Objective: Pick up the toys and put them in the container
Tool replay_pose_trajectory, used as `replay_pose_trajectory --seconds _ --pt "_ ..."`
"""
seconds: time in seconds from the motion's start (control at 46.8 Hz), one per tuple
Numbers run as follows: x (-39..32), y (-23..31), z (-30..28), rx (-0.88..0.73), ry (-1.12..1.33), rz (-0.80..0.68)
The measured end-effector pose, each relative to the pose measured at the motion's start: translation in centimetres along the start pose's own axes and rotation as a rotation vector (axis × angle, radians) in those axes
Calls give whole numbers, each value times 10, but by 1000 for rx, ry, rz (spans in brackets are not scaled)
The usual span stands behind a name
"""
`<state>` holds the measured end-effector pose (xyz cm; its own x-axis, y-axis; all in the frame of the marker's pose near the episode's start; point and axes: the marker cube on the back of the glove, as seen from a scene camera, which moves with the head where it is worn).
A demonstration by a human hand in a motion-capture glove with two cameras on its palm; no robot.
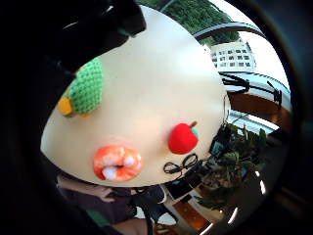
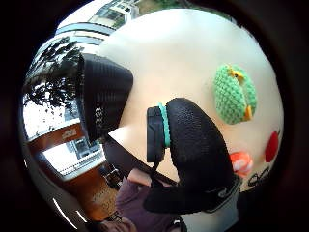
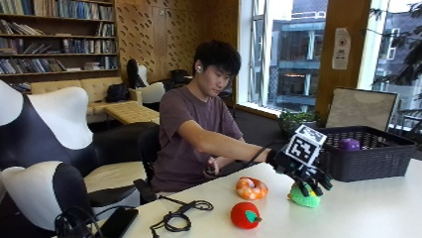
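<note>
Green crocheted toy with orange tips (image 3: 304,197) sits right of centre on white table (image 3: 369,213), long axis unclear; black-gloved right hand (image 3: 300,174) hovers above, fingers spread, holding nothing. Dark wicker basket (image 3: 366,156) upper right.

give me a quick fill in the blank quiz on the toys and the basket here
1. The gloved right hand hovers over the ____ crocheted toy.
2. The toy between the crocheted toy and the apple toy is an orange ____.
3. The dark woven basket already holds a ____ toy.
4. The apple toy's colour is ____.

Missing words: green; shrimp; purple; red
</note>
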<state>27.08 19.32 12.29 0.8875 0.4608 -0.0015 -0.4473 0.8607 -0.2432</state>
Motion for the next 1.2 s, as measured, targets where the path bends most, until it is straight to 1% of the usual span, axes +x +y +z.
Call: replay_pose_trajectory --seconds 0.149,0.192,0.278,0.427,0.641,0.726,0.854,0.939,1.11,1.196 --pt "0 -16 52 -59 46 28" --pt "0 -18 60 -19 47 30" --pt "-1 -22 65 119 59 24" --pt "2 -32 66 271 139 -12" --pt "7 -44 59 391 67 3" --pt "5 -44 52 408 32 -12" --pt "-7 -36 24 359 -33 -35" --pt "-17 -29 -5 361 -30 -29" --pt "-61 0 -98 452 -10 -123" --pt "-80 8 -137 505 12 -127"
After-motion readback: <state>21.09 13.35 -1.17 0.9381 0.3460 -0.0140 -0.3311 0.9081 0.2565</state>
